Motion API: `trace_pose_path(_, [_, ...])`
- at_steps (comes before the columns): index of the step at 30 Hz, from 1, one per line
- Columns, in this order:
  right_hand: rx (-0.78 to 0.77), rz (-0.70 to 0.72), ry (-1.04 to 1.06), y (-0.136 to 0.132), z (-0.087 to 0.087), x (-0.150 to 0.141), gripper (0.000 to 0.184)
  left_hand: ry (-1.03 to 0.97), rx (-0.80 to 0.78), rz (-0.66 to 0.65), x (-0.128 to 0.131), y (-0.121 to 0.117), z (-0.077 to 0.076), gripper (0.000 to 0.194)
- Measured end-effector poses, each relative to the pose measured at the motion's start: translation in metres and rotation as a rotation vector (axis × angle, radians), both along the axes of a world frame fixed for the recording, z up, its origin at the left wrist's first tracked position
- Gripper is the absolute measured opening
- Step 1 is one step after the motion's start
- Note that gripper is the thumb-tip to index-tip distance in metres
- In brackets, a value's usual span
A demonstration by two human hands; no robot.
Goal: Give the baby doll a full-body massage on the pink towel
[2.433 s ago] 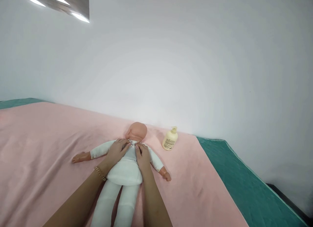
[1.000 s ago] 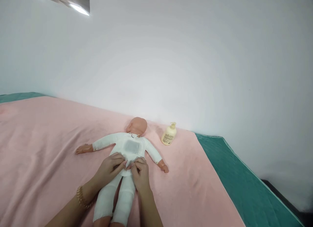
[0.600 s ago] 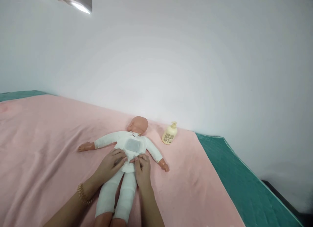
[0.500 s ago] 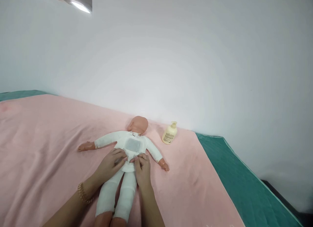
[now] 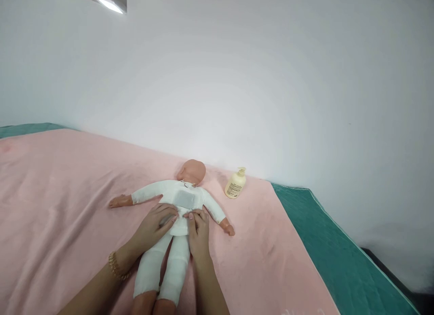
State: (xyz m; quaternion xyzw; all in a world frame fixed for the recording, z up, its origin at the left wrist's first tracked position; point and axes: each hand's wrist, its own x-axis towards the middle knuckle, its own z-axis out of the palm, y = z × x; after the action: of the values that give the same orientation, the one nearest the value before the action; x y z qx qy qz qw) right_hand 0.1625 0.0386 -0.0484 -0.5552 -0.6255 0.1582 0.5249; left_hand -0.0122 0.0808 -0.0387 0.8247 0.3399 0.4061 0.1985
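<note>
A doll (image 5: pixel 179 229) with pinkish-brown head, hands and lower legs and a white-covered body and thighs lies on its back, arms spread, head at the far end. A grey rectangular panel (image 5: pixel 184 199) shows on its chest. My left hand (image 5: pixel 158 221) rests on the left side of its belly, thumb apart from the fingers. On the right side of the belly lies my right hand (image 5: pixel 199 231), its bent fingertips and thumb close together on the white surface. Between the fingertips is a small gap. No separate object shows in either hand.
A pale yellow pump bottle (image 5: pixel 235 184) stands right of the doll's head. Under everything is a pink blanket (image 5: pixel 264 247) with some wrinkles. A green cover (image 5: pixel 332 242) shows at the right, and a white wall (image 5: pixel 217 102) rises behind.
My fingertips have moved slightly apart, the right ones a little to the right. The doll and the bottle remain in place; the view has shifted slightly.
</note>
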Motion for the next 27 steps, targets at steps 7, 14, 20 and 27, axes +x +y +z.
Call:
trace_pose_path(7, [0.006,-0.009,-0.030,-0.001,0.001,-0.001,0.032,-0.008,0.005,0.031,0.000,-0.001,-0.003,0.022])
trace_pose_path(14, [0.024,-0.068,-0.097,-0.001,0.000,-0.002,0.026,0.004,0.013,0.086,0.000,0.002,-0.010,0.029])
trace_pose_path(20, [0.007,-0.053,-0.102,0.003,0.011,0.000,0.029,0.003,-0.077,0.050,0.003,0.007,0.007,0.031])
trace_pose_path(27, [0.068,-0.133,0.014,0.047,0.041,0.012,0.032,-0.163,-0.088,0.173,0.023,0.052,0.047,0.044])
